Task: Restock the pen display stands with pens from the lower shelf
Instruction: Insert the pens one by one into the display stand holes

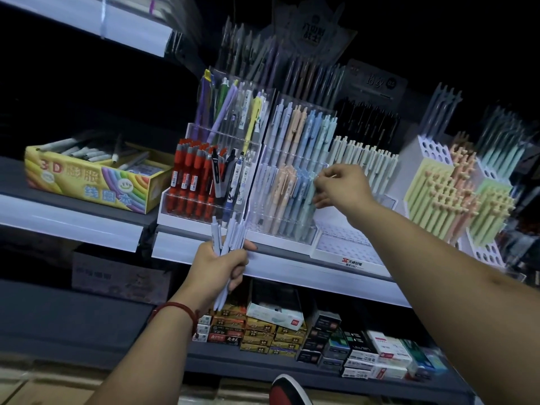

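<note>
Pen loading at the clear tiered display stand [280,244].
Left hand [216,267] grips a bundle of pale lilac pens [231,232] before the stand's base; right hand [343,187] pinches a mint pen [311,200] in its right column.

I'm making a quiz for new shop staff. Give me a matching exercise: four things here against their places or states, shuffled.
1 left hand
2 right hand
3 yellow box
4 red pens

A in the clear tiered stand
B grips a bundle of pale pens
C far left on the shelf
D at the pastel pen stand

Pairs: 1-B, 2-D, 3-C, 4-A
</note>
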### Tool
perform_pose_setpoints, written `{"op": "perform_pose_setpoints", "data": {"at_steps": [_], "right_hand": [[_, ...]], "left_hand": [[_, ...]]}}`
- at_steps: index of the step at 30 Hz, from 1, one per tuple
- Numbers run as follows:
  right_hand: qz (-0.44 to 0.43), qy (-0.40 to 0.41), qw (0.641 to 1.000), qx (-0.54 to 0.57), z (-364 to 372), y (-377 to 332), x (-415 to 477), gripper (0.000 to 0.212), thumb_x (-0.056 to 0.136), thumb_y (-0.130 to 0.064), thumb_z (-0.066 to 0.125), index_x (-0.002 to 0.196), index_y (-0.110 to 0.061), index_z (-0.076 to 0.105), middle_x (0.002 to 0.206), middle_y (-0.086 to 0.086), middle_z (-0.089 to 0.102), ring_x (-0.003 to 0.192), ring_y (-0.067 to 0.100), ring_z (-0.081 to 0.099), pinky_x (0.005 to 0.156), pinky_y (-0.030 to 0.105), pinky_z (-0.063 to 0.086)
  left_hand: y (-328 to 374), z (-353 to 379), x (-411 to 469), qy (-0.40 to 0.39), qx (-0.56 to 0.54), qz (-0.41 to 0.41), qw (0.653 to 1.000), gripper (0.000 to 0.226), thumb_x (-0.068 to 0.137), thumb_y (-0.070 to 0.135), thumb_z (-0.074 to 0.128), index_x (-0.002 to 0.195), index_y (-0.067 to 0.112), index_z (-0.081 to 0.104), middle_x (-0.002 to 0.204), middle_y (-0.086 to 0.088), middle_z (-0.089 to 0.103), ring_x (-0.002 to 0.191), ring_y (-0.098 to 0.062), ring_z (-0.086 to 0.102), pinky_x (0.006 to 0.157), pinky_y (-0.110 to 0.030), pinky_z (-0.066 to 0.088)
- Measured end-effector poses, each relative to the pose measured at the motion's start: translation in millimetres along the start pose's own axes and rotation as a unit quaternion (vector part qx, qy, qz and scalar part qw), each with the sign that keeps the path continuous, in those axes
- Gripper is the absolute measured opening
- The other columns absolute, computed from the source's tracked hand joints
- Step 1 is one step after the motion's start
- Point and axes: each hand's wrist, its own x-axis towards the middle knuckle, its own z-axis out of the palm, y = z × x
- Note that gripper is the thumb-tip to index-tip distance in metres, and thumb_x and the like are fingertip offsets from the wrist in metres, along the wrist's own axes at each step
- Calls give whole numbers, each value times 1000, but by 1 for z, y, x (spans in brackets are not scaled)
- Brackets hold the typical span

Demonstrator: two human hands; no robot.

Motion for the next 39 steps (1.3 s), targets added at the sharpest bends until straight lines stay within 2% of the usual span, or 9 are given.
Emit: {"op": "perform_pose_setpoints", "data": {"at_steps": [6,11,14,19,27,30,33,37,39], "right_hand": [[-16,51,998,26,17,11,-15,13,99,-8,58,103,4,59,75,18,61,55,32,65,51,42,62],[-27,88,995,38,30,15,-20,12,97,-13,56,99,-2,56,64,11,56,54,31,58,51,58,56],[-15,93,993,66,30,15,-24,11,98,-14,58,101,-4,59,67,8,56,55,30,58,52,56,58],[2,91,990,105,27,16,-28,10,100,-15,59,103,-7,63,73,12,58,51,28,60,55,55,61],[37,98,983,149,25,15,-28,12,100,-13,59,104,-2,63,75,7,56,50,27,59,57,57,61],[39,98,984,144,27,16,-26,11,100,-14,59,102,-4,63,76,9,57,52,29,59,54,53,62],[31,98,987,123,31,14,-24,9,100,-16,58,98,-9,63,79,12,61,52,29,61,51,43,62],[39,103,991,76,31,10,-20,15,104,-22,54,106,-7,57,87,13,65,57,35,66,62,52,63],[42,130,990,31,33,11,-25,23,103,-31,56,111,-10,50,107,16,62,67,37,68,70,51,62]], "left_hand": [[3,-6,-7,-2,40,-1,999,18,94,-6,54,96,0,71,54,-9,39,42,-19,33,45,-25,31],[13,-17,-19,3,51,3,999,13,88,1,61,92,5,73,54,-8,39,43,-20,33,47,-28,31],[19,-24,-26,14,66,2,998,17,95,-6,55,95,2,71,53,-7,38,43,-20,33,46,-28,31],[26,-27,-35,14,62,4,998,17,96,-9,54,96,-2,69,51,-5,37,42,-16,31,43,-27,32],[25,-22,-41,-12,100,-10,995,16,96,-5,55,97,1,69,55,-6,39,44,-19,33,46,-30,31],[26,-18,-40,-9,87,-12,996,18,96,-6,54,97,2,70,54,-7,39,43,-20,33,46,-28,32],[26,-13,-36,-1,49,-12,999,18,97,-6,54,103,0,70,56,-9,41,44,-21,36,49,-29,34],[30,-9,-34,-21,-16,-16,1000,21,99,4,62,118,5,71,61,-5,47,48,-21,44,49,-30,43],[33,-9,-33,-41,-45,-17,998,25,99,12,65,123,9,70,63,-3,48,50,-19,46,49,-29,45]]}}
